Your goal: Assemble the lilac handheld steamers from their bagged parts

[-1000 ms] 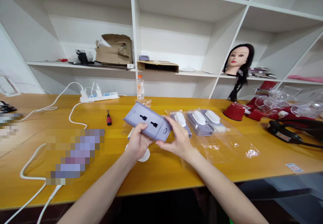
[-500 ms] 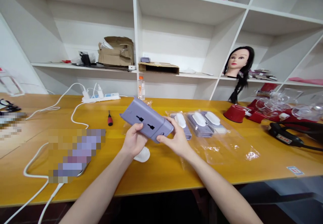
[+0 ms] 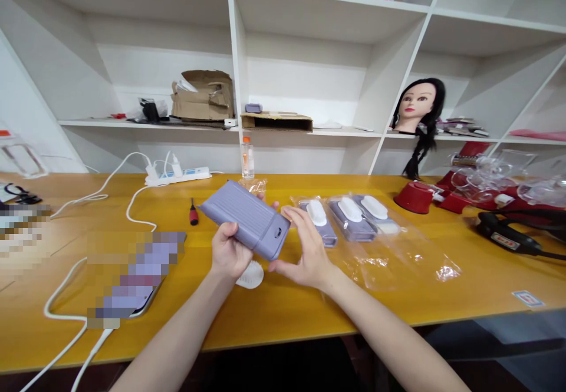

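Purple case (image 3: 241,212) has turned ribbed side up, left fingers (image 3: 227,230) gripping it, right fingers (image 3: 301,220) spread, empty.

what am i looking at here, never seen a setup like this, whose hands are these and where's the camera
There's no machine: these are a person's two bare hands, seen by a camera worn on that person's head, looking forward and down. The left hand holds a ribbed purple case above a wooden table. The right hand is open beside the case's end; whether it touches is hard to tell. On the table are a white piece, three purple units topped with white ovals, a screwdriver and a power strip. White shelves stand behind.
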`<state>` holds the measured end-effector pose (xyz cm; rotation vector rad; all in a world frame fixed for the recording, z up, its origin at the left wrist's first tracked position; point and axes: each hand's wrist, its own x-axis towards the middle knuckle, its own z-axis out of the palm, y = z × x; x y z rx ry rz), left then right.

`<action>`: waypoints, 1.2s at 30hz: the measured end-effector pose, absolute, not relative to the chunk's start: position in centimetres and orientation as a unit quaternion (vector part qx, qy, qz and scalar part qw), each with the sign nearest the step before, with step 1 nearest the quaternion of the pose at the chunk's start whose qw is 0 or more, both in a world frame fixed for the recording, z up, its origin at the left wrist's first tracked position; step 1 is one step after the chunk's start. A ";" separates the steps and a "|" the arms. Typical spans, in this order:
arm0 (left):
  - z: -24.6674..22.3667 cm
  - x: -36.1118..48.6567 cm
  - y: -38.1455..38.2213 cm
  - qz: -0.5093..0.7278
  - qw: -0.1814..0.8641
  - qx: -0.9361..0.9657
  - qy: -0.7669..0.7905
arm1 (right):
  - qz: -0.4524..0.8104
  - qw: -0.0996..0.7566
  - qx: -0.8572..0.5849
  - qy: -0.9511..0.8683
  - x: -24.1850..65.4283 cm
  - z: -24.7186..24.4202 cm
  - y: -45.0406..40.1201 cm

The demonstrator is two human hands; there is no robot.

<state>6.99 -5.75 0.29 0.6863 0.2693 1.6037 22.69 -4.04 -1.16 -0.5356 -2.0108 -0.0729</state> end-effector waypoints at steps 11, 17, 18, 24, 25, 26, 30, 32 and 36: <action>0.4 7.1 -6.1 0.699 0.631 0.323 0.092 | -0.049 0.534 -0.184 -0.823 22.3 -1.5 -4.4; 0.6 7.2 -6.3 0.699 0.629 0.327 0.098 | -0.132 0.572 -0.127 -0.800 22.6 -1.5 -4.2; 0.6 7.2 -6.3 0.698 0.631 0.326 0.096 | -0.137 0.570 -0.117 -0.802 22.6 -1.4 -4.2; 0.4 7.2 -6.3 0.685 0.645 0.334 0.064 | -0.135 0.572 -0.077 -0.805 22.8 -1.2 -4.2; 0.3 7.2 -6.2 0.683 0.646 0.335 0.059 | -0.140 0.574 -0.072 -0.804 22.8 -1.2 -4.2; 0.3 7.2 -6.2 0.682 0.647 0.337 0.055 | -0.147 0.574 -0.067 -0.802 22.8 -1.2 -4.2; 0.2 7.1 -6.2 0.691 0.636 0.341 0.047 | -0.172 0.567 -0.062 -0.803 23.0 -1.1 -4.1; 0.3 7.1 -6.3 0.693 0.634 0.341 0.050 | -0.180 0.566 -0.065 -0.802 23.0 -1.0 -4.2; 0.4 7.1 -6.4 0.695 0.633 0.338 0.041 | -0.207 0.577 -0.067 -0.787 22.8 -0.8 -4.6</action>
